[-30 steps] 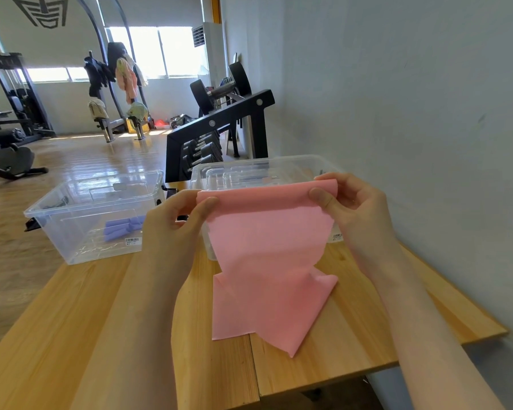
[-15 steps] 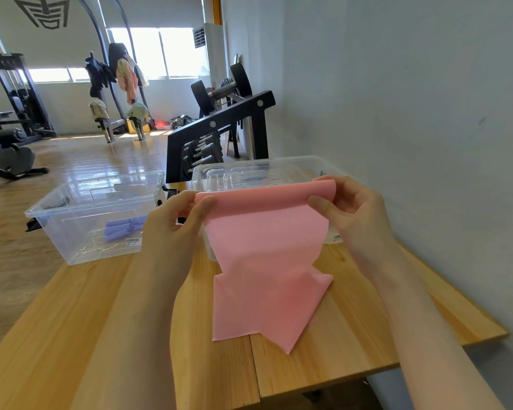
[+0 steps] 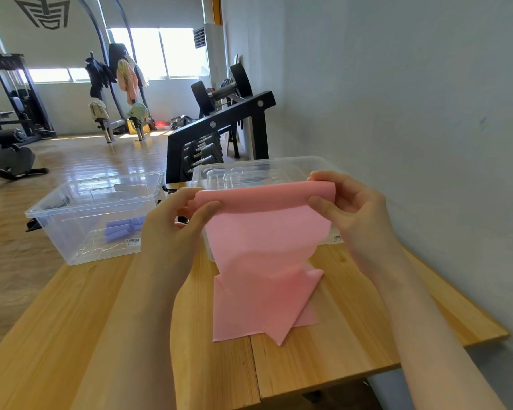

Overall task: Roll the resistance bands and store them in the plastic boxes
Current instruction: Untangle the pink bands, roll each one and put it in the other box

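We pinch the top corners of the flat pink resistance band with our left hand and right hand; its tail lies on the wooden table. Left of our hands, the clear plastic box holds purple rolled bands; behind them, a second clear box.

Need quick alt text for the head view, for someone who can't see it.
Both hands, left and right, pinch the top edge of a pink band held up over a wooden table, its lower end lying folded on the wood. Behind it stand two clear boxes: the left box holds purple rolls; the right box is partly hidden.
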